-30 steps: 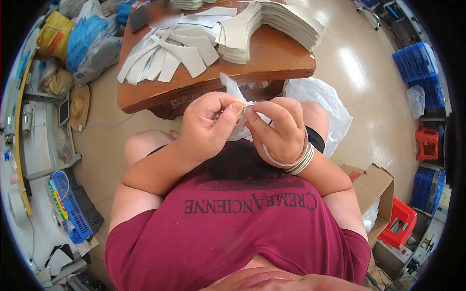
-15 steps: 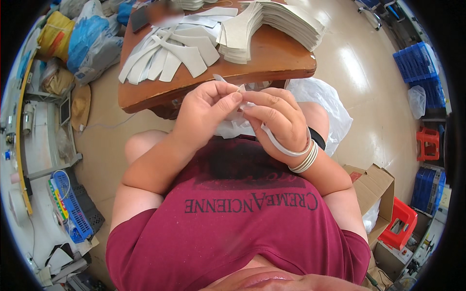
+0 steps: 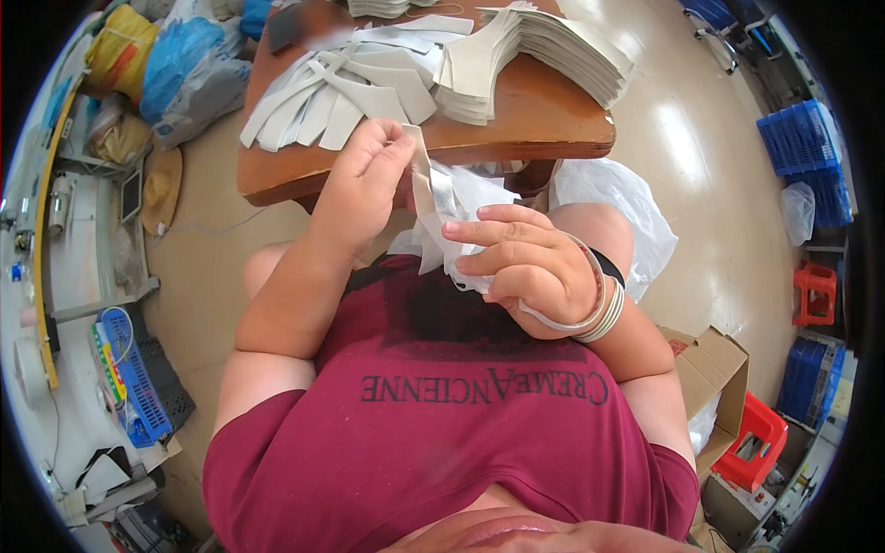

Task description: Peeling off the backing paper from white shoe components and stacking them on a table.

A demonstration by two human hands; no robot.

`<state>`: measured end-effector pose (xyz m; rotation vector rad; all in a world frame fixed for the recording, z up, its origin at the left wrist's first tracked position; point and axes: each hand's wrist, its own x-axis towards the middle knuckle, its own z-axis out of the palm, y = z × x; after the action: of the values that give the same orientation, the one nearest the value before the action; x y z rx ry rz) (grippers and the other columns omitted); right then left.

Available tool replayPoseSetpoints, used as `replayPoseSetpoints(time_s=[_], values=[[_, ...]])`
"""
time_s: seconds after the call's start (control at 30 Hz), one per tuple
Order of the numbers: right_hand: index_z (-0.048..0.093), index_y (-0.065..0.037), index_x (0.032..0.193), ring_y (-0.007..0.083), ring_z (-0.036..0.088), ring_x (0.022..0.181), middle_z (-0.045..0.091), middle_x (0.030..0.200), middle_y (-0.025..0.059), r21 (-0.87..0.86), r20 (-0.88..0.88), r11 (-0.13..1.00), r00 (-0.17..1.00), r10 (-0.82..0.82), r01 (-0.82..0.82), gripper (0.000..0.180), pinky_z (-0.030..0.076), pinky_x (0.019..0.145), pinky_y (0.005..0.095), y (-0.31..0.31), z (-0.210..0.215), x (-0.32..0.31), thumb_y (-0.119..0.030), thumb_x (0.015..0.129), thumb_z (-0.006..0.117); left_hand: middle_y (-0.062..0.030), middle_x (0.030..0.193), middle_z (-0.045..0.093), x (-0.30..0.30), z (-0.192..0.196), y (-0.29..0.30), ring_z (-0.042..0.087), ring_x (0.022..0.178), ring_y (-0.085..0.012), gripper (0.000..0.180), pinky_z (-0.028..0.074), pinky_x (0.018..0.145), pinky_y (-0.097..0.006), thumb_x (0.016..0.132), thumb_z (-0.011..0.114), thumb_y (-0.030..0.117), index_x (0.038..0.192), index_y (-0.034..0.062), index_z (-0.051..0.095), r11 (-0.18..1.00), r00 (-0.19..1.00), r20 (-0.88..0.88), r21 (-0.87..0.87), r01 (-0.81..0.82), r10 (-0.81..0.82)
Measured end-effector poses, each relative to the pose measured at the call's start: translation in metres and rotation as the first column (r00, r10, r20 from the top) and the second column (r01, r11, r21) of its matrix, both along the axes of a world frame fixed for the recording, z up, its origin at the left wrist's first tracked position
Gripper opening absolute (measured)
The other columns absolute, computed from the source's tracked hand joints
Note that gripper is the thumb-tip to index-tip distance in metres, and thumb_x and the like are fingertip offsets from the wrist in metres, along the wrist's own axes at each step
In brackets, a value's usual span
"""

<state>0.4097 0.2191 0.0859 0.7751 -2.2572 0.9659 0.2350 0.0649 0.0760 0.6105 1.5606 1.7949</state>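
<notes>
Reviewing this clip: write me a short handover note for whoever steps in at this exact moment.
Left hand: raised, pinching the top of a pale grey strip that hangs down in front of the body.
Right hand: fingers half open, touching the white crumpled film in the lap.
On the wooden table: a fan of loose grey strips and a tall stack of pale cut pieces.
Done: one strip pulled up from the film.
Left: how many strips remain to handle cannot be told.
</notes>
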Motion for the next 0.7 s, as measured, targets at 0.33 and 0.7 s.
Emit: replayPoseSetpoints(time_s=[0.33, 0.7], values=[[0.047, -0.009, 0.093, 0.036, 0.068, 0.11, 0.067, 0.094, 0.0106, -0.075, 0.072, 0.995, 0.996, -0.061, 0.066, 0.027, 0.049, 0.091, 0.0474, 0.004, -0.007, -0.006, 0.011, 0.082, 0.063, -0.0062, 0.098, 0.062, 0.016, -0.011, 0.004, 0.061, 0.088, -0.015, 0.026, 0.048, 0.079, -0.029, 0.1, 0.057, 0.019, 0.118, 0.001, 0.054, 0.977, 0.954, 0.219, 0.104, 0.188, -0.207], [0.057, -0.005, 0.081, 0.0241, 0.059, 0.069, 0.06, 0.079, 0.006, -0.495, 0.472, 0.862, 0.799, 0.373, -0.11, 0.014, 0.046, 0.065, 0.0344, 0.037, 0.0, 0.03, 0.006, 0.079, 0.065, 0.005, 0.065, 0.046, -0.058, 0.019, -0.023, 0.036, 0.047, -0.0048, 0.003, 0.035, 0.048, -0.025, 0.093, 0.054, 0.007, 0.091, 0.0091, 0.055, 0.962, 0.897, 0.442, 0.231, -0.145, 0.029]])
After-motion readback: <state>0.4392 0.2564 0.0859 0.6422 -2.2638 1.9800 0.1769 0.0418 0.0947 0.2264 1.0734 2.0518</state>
